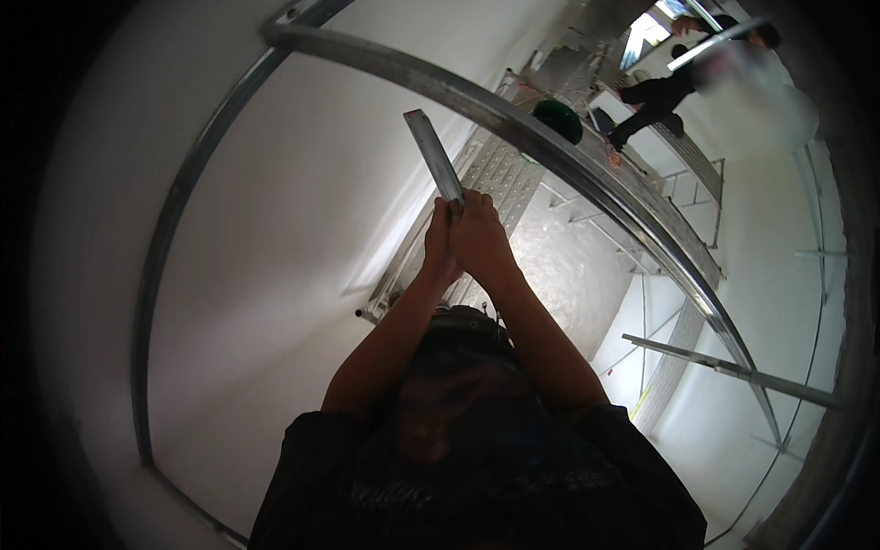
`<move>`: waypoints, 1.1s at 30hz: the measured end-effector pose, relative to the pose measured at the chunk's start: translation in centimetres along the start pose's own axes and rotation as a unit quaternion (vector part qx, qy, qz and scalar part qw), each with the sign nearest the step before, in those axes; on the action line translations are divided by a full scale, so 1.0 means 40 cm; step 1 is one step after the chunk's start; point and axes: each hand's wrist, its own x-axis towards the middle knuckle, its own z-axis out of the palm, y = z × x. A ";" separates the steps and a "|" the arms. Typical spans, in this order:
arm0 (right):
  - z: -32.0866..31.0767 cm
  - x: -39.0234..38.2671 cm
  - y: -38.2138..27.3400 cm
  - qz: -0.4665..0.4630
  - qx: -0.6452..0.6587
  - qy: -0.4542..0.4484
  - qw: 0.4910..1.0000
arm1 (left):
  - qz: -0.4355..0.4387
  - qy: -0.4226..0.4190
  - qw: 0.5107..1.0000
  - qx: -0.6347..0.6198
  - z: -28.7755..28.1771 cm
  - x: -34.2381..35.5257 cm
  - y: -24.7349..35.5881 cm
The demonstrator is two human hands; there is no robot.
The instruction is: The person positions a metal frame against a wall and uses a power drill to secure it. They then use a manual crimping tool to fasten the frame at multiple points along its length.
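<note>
A short grey metal bar (431,151) rises at an angle from my two hands near the middle of the view. My left hand (440,238) is closed round its lower end, and my right hand (481,229) grips it just beside and partly over the left. A long curved-looking metal channel (412,78) passes above and to the right of the bar. Below my hands, a perforated metal scaffold plank (513,174) shows beside a white wall (302,183).
Another person (669,101) is on a platform at upper right, near a dark green round object (557,119). A crossbar (687,353) joins the channel at lower right. Metal framing (160,266) runs along the left, and scaffold tubes (720,211) stand at right.
</note>
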 end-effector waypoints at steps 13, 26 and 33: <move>-0.028 -0.103 0.234 0.205 0.250 -0.131 0.937 | -0.033 -0.017 0.980 0.195 0.039 0.197 0.046; -0.026 0.264 0.584 0.137 0.068 0.271 0.950 | -0.137 -0.116 0.787 0.590 -0.163 0.360 0.054; -0.275 0.567 0.687 0.235 0.085 0.341 0.906 | -0.110 0.077 0.737 0.663 -0.648 0.144 0.270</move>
